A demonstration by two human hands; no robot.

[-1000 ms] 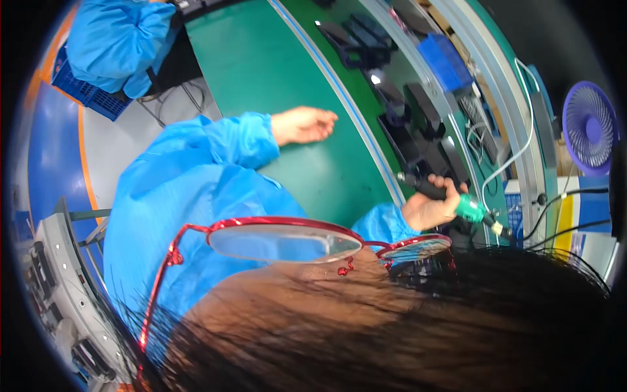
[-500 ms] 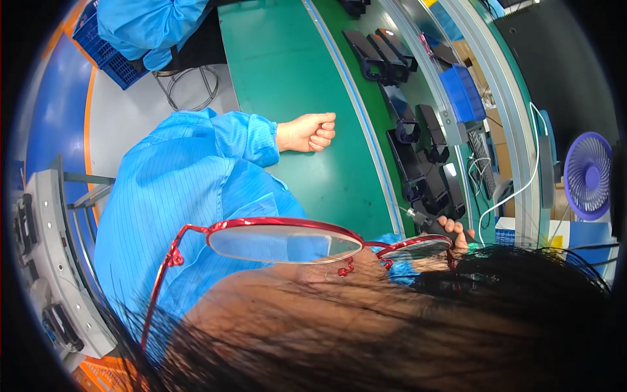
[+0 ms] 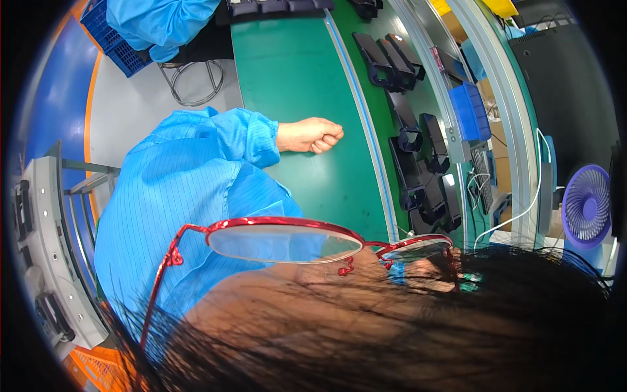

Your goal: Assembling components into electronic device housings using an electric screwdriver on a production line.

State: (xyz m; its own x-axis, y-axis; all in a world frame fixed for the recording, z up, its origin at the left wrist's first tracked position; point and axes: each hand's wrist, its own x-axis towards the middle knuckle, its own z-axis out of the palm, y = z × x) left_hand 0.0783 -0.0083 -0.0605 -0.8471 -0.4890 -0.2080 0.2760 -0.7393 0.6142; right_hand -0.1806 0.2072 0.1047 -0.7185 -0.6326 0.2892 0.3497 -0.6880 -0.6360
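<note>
On the smooth green work mat (image 3: 307, 78), the left hand (image 3: 312, 136) rests with fingers curled into a loose fist, holding nothing. Right of it, past a pale blue strip, black plastic housings (image 3: 418, 176) lie in a row (the right hand (image 3: 434, 277), mostly hidden behind dark hair and red-framed glasses (image 3: 287, 240), has a grip I cannot tell).

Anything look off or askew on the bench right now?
Mostly the view: hair and red glasses cover the lower frame, hiding the right hand. The left hand rests curled on the green mat. Black parts lie unevenly along the conveyor.
</note>
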